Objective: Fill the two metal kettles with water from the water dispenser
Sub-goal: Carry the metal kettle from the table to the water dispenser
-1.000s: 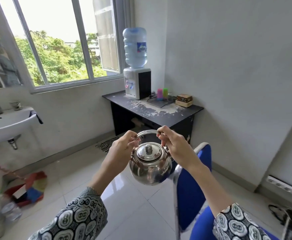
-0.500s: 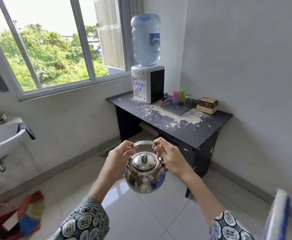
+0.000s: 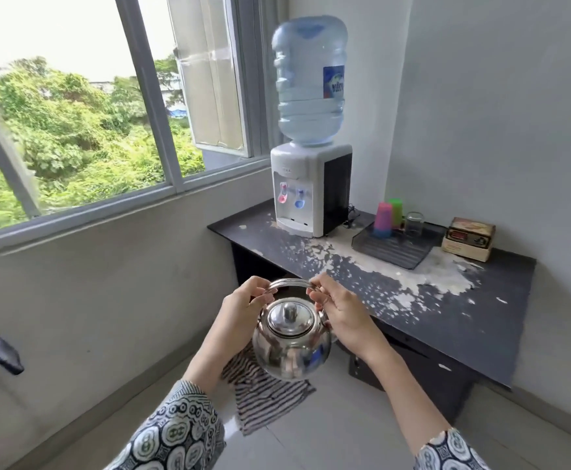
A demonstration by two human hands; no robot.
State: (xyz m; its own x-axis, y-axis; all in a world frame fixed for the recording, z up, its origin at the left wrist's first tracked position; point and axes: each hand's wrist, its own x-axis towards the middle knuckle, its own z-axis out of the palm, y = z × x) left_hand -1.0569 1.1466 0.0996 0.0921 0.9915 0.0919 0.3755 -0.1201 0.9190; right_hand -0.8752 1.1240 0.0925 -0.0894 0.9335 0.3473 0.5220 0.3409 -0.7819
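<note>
Kettle (image 3: 292,344): round, polished metal, lid on with a small knob at its centre. Held in the air in front of the person, above the tiled floor and short of the table's near edge, roughly upright. Its arched handle (image 3: 289,283) stands over the lid.

Left hand (image 3: 243,312): fingers curled closed on the left end of the handle, palm against the kettle's left side.

Right hand (image 3: 340,310): fingers curled closed on the right end of the handle, palm just beside the kettle's right shoulder. The kettle hangs between the two hands (only one kettle is in view).

Water dispenser (image 3: 309,189): white with a black side panel, standing at the far left end of the table, by the window. A large blue water bottle (image 3: 309,79) sits upside down on top. Two taps on the front, one pink (image 3: 282,195), one blue (image 3: 299,200). Well apart from the kettle, beyond it and higher.

Table (image 3: 446,320): black top, much of the coating flaked away to pale patches.

Tray (image 3: 392,247): dark, ribbed, right of the dispenser. On its far edge: pink cup (image 3: 383,215), green cup (image 3: 396,208) behind it, clear glass (image 3: 414,223) beside them.

Box (image 3: 469,237): small, just right of the tray.

Striped cloth (image 3: 267,395): on the floor beneath the kettle.
</note>
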